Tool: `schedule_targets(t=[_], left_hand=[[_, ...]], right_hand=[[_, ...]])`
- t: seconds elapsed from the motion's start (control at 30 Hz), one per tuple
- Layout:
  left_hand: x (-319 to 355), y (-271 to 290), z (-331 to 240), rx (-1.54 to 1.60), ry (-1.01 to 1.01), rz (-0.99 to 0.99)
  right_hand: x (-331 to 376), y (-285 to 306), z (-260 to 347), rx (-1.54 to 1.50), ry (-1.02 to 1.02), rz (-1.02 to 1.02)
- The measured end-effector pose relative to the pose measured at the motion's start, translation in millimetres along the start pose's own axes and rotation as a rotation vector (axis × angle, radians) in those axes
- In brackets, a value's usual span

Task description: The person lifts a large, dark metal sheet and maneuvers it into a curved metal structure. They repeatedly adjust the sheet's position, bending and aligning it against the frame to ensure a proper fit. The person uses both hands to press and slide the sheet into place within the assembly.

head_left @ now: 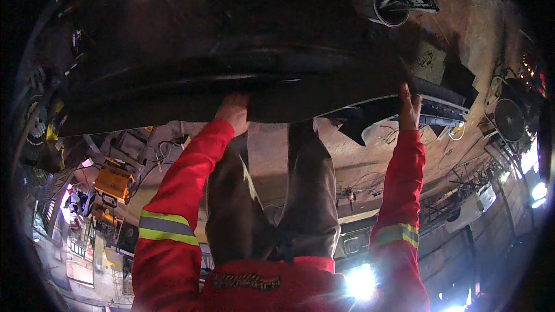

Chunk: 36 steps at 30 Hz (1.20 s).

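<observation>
- Big dark car body panel, bumper-like, filled the upper half of the view, curved edge running left to right just above both hands; the person stood bent over it, legs visible between the arms.
- Concrete floor lay under it, stained and cluttered round the edges.
- Grey grille piece sat at the right end of the panel, just beside the right hand.
- Round fan stood well off to the right; yellow machine well off to the left; coil of wire lay beyond the panel, top right.
- Left hand in a red sleeve was on the panel's lower edge, fingers curled under it; grip looked closed on the edge, though the fingertips were hidden.
- Right hand was pressed up against the right corner of the panel, fingers stretched along it; could not tell whether they wrapped the edge or just lay flat.
- Judgement on doing the step well: hands were well apart, which suits a long floppy part; both should take the same share of the weight so it does not twist.
- The right hand probably needed a surer hold under the lip before any lift.
- Feet should stay out from under the edge, and the grille piece should be kept from snagging.
</observation>
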<state>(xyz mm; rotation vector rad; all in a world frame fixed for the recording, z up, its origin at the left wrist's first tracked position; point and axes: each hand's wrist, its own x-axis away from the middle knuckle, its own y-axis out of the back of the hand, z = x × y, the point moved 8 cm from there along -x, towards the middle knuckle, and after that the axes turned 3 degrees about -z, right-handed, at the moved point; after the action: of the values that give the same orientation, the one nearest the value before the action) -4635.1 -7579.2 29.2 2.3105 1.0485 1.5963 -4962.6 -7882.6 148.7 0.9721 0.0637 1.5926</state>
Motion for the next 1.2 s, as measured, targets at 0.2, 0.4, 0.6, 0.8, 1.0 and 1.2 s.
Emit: schedule_targets(t=[0.2,0.4,0.6,0.8,1.0,1.2], left_hand=[[3.7,-4.5,6.6,0.034,0.052,0.009],[-8.0,-16.0,14.7,0.022,-0.056,-0.056],[-3.9,3.9,-0.8,0.050,-0.035,-0.113],[-4.4,12.8,-15.9,0.100,0.033,0.076],[-8.2,-33.5,28.4,-0.148,-0.010,0.029],[5.3,-1.2,-4.3,-0.056,0.061,0.038]], right_hand=[[92.1,-14.2,-37.8,0.441,0.254,0.198],[177.6,9.1,-70.2,0.462,0.176,-0.464],[132.9,18.5,-186.7,0.776,-0.228,-0.376],[134.7,141.2,-212.6,1.055,-0.394,-0.535],[103.1,288.3,-186.3,1.082,-0.150,-0.783],[-11.9,405.1,-97.5,1.124,0.282,-0.798]])
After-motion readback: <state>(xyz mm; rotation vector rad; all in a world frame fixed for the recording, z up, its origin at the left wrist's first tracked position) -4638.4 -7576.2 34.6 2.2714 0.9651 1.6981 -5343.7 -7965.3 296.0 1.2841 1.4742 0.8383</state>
